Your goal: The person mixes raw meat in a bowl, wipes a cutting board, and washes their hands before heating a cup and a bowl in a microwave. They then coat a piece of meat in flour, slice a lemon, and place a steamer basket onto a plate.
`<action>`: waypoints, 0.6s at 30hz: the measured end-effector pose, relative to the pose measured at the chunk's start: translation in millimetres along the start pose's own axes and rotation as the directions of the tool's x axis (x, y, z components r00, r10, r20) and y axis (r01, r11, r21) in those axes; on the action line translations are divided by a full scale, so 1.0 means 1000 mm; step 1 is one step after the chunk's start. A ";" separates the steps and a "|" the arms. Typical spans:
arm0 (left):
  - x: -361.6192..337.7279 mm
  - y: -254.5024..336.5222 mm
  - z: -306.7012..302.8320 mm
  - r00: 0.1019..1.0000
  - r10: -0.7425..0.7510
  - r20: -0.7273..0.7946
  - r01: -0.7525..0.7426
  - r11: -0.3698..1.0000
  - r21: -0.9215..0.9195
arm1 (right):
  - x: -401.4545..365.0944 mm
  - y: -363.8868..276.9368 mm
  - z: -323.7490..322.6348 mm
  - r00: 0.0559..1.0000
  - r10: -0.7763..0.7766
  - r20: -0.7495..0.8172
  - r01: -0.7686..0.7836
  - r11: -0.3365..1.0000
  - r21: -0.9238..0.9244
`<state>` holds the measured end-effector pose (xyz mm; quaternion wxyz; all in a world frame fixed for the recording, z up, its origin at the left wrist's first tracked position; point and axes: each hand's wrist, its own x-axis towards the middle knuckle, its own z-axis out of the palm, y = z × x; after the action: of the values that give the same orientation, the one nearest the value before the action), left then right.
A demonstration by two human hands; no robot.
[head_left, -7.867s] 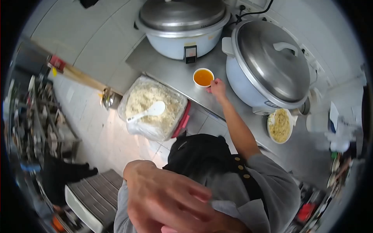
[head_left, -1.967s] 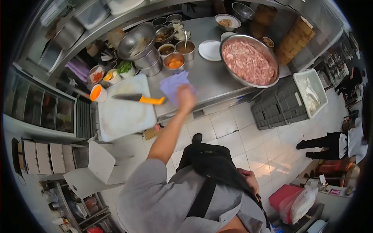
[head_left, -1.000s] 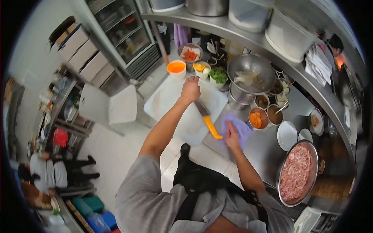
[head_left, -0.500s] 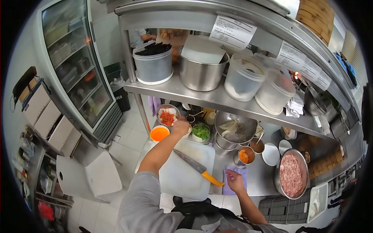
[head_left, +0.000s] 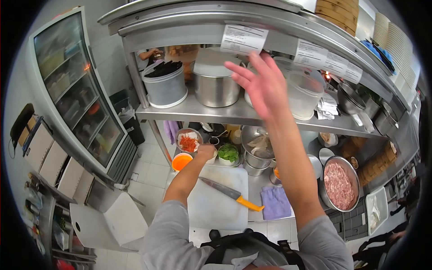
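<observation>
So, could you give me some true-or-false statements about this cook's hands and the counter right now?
1. The right hand is raised, fingers spread, in front of the steel shelf. True.
2. The left hand grips the knife. False: the knife lies on the white cutting board; the left hand is beside the carrot strips behind the board.
3. A purple cloth lies on the counter, right of the board. True.
4. The big metal bowl holds greens. False: the big metal bowl holds minced meat; the greens fill a small bowl.
</observation>
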<state>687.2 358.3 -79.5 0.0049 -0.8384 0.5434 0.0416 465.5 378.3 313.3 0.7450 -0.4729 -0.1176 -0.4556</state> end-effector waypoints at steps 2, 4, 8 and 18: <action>-0.008 -0.001 -0.002 0.999 0.045 0.025 -0.045 0.999 -0.013 | 0.012 0.005 -0.005 0.997 0.028 -0.069 -0.034 0.996 -0.087; -0.015 -0.003 -0.008 0.997 0.068 0.027 -0.062 0.984 -0.169 | 0.005 -0.008 -0.014 0.988 0.022 -0.153 -0.049 0.983 -0.179; -0.023 0.002 -0.033 0.988 0.029 0.151 -0.017 0.997 -0.077 | -0.022 -0.030 -0.024 0.949 -0.162 -0.269 0.054 0.928 -0.368; 0.013 -0.012 -0.005 0.965 0.035 0.260 -0.059 0.995 0.086 | -0.005 -0.052 -0.027 0.913 -0.258 -0.315 0.171 0.945 -0.278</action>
<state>703.6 351.6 -76.2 0.1136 -0.8117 0.5592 0.1249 415.1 352.2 326.9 0.6350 -0.4573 0.0209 -0.6223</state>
